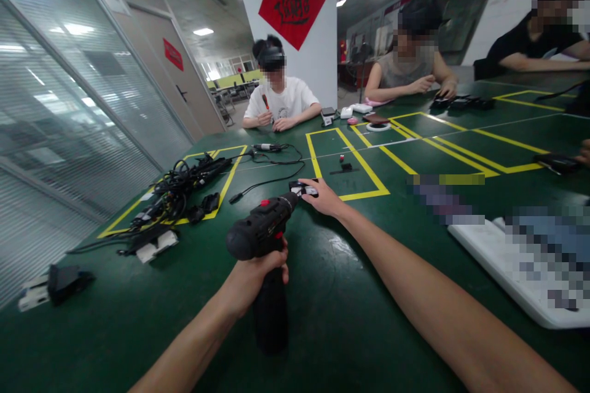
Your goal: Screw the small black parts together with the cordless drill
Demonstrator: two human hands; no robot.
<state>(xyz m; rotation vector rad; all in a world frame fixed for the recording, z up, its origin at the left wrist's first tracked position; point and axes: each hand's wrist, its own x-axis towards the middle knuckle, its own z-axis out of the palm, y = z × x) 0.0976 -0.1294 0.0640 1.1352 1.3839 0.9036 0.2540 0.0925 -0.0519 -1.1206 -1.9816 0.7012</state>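
My left hand (258, 273) is wrapped round the grip of a black cordless screwdriver (262, 233) with small red buttons. Its nose points away from me toward a small black and white device (304, 188) lying on the green table (332, 313). My right hand (322, 196) reaches out and rests on that device, fingers curled over its near side and pressing it down. The tool's tip sits just at the left end of the device.
A tangle of black cables and adapters (179, 193) lies at the left inside a yellow-taped square. More adapters (152, 245) sit nearer the left edge. A white tray (520, 270) is at the right. Three people sit at the far side.
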